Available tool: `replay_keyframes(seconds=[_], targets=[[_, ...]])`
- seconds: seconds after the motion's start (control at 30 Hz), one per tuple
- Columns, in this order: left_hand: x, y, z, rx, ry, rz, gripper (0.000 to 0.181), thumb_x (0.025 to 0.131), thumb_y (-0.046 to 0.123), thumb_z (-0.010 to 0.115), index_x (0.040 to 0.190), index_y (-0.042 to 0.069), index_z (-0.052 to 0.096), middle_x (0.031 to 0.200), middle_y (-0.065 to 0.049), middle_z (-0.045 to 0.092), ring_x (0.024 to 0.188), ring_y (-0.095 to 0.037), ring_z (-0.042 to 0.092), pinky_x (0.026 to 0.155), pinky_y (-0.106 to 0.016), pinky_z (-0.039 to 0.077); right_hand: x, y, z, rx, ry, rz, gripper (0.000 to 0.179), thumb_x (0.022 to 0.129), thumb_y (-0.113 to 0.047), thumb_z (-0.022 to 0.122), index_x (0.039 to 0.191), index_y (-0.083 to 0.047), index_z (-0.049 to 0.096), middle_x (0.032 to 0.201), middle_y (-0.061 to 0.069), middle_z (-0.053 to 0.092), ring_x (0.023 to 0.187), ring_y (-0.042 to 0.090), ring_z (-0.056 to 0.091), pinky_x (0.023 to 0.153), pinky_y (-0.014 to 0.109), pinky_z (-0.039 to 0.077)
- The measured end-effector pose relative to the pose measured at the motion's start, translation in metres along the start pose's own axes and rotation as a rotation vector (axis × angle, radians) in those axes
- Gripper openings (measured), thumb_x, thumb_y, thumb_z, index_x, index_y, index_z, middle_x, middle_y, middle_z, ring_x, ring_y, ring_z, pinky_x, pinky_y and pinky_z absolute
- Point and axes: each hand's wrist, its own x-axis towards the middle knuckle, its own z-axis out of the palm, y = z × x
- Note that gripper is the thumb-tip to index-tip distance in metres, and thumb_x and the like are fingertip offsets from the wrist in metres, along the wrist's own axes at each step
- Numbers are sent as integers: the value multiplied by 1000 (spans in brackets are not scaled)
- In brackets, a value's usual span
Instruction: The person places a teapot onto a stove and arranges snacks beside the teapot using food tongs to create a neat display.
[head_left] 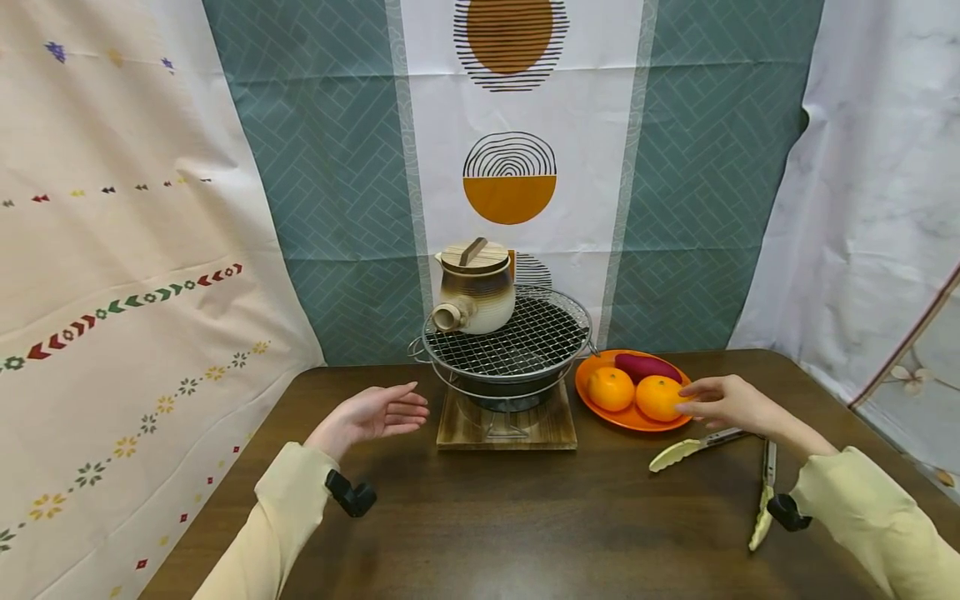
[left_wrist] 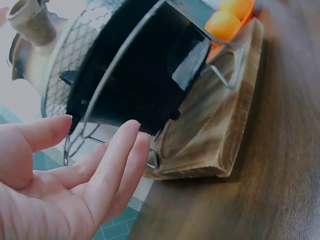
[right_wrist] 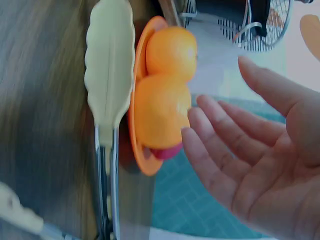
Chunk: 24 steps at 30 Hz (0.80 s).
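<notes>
My left hand (head_left: 378, 414) hovers left of the grill stove with its fingers loosely extended and nothing in them. The round stove (left_wrist: 135, 75) carries a wire mesh grate (head_left: 528, 337) and stands on a square wooden base (head_left: 457, 433). A clay teapot (head_left: 487, 304) with a wooden lid sits on the grate's left side. On the right, my right hand (head_left: 723, 404) is at the near orange (head_left: 660, 398), thumb and fingers spread apart, palm empty. A second orange (head_left: 610, 389) and a purple sweet potato (head_left: 647, 367) share the orange plate (head_left: 600, 414).
Tongs (head_left: 701, 447) with pale yellow scalloped tips lie spread on the dark wooden table (head_left: 480, 525), in front of the plate and under the right forearm. A patterned curtain (head_left: 337, 167) hangs behind the table, with pale cloth on both sides.
</notes>
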Motion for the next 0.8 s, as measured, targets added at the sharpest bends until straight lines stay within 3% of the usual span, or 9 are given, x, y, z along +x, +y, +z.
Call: replay_keyframes(seconds=[0.23,0.4,0.57,0.8], targets=[[12,-9,-1,22,31,-7,49,97,24,45,123,-17,39,104,-21,57,99,-30,55,84,-36,46,-10,18,-19,-139,-16,-159,40,86,-13,63,114,13,53,98,14,63,84,13,59,69,27,50],[16,-15,-4,71,77,-12,48,97,23,45,121,-17,41,101,-21,58,89,-26,59,81,-37,47,-14,29,-29,-187,-52,-245,36,85,-10,64,113,10,54,98,11,63,87,14,60,70,22,48],[19,-20,-4,178,99,-14,49,96,25,47,123,-17,41,114,-29,50,101,-37,52,81,-40,47,-18,41,-38,-285,-29,-313,35,81,-13,69,111,2,58,99,1,64,91,13,58,73,19,46],[25,-25,1,289,123,-19,52,93,24,52,125,-15,39,118,-33,44,105,-42,48,82,-44,46,-25,63,-51,-246,-157,-376,45,79,-10,69,119,4,53,113,-10,56,102,-1,47,73,20,46]])
